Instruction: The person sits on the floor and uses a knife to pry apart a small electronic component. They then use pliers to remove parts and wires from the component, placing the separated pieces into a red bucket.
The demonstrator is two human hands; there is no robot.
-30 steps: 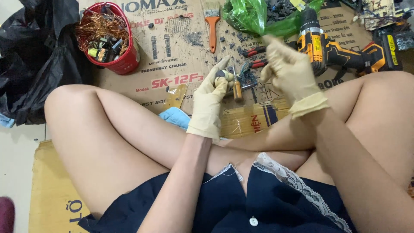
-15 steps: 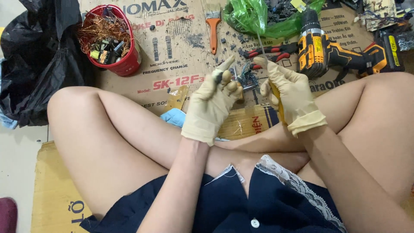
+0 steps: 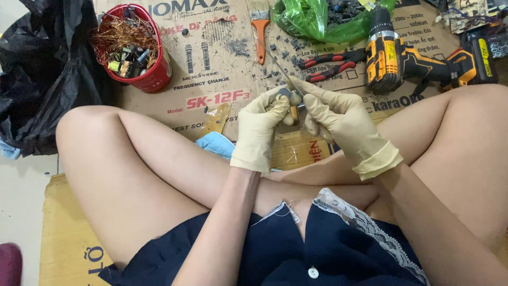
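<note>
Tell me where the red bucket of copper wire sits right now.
In the head view, the red bucket stands on the cardboard sheet at upper left, beside the black plastic bag and beyond the person's left knee.

A makeshift floor workshop: flattened cardboard [image 3: 222, 100] serves as bench, a cordless drill [image 3: 402, 58] at 1 o'clock, a scrap-wire bucket [image 3: 135, 50] at 11.

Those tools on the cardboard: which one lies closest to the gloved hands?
The red-and-black pliers, lying just beyond the right hand. The orange-handled brush sits farther up the cardboard, and the yellow-and-black drill is off to the right.
</note>
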